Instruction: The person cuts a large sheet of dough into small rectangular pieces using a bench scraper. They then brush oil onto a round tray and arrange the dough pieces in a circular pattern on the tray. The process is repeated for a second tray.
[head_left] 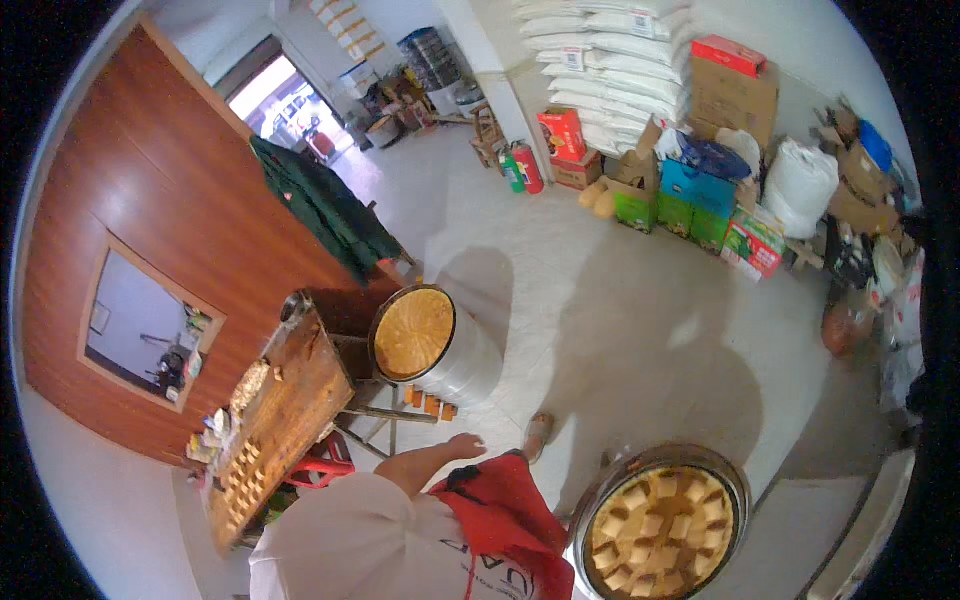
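My left hand (465,447) reaches out in front of my red apron (515,520). Its fingers are loosely stretched, and it holds nothing that I can see. Close beyond it stands a light cylindrical drum (465,360) with a round golden-brown surface (413,333) inside a dark rim. To my right is a large round pan (742,500) with a metal rim, holding several pale squarish pieces (653,525) on a yellow-brown base. My right hand is out of view.
A wooden table (310,375) with rows of small dough-like pieces (245,480) stands left, a red stool (325,470) beside it. A dark green garment (320,205) hangs by the wood-panelled wall. White sacks (610,70), cardboard boxes (697,195) and a fire extinguisher (527,168) line the far side.
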